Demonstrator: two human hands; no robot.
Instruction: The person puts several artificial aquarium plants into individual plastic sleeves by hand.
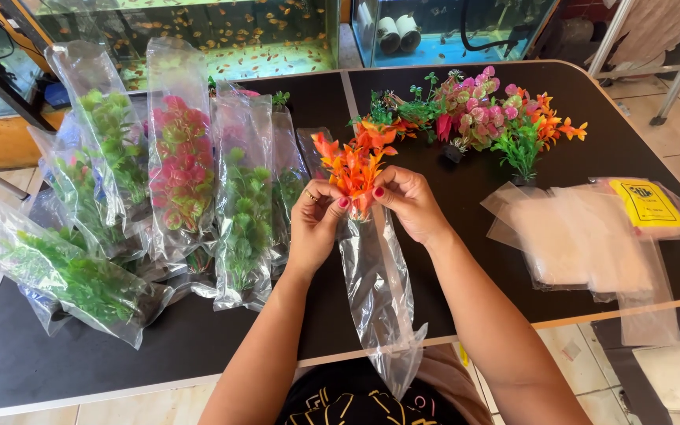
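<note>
Orange plastic plant (353,167) stands upright between both hands, above the middle of the black table (198,338). Its lower stem sits at the mouth of a clear plastic bag (378,291), which hangs down from the hands toward the near table edge and past it.

Left hand (314,223): thumb and fingers (326,197) closed together in a pinch at the left side of the bag mouth, touching the plant's lower leaves. Right hand (409,201): fingers (387,185) curled inward, pinched on the right side of the bag mouth, just beside the stem. Both hands nearly meet around the plant base; whether the base is already inside the bag cannot be told.

Left of the hands: bagged plants (182,169), green and pink, lying in a row. Behind the hands: loose plants (478,114), unbagged, pink, green and orange. Right: stack of empty bags (576,236), flat on the table.
</note>
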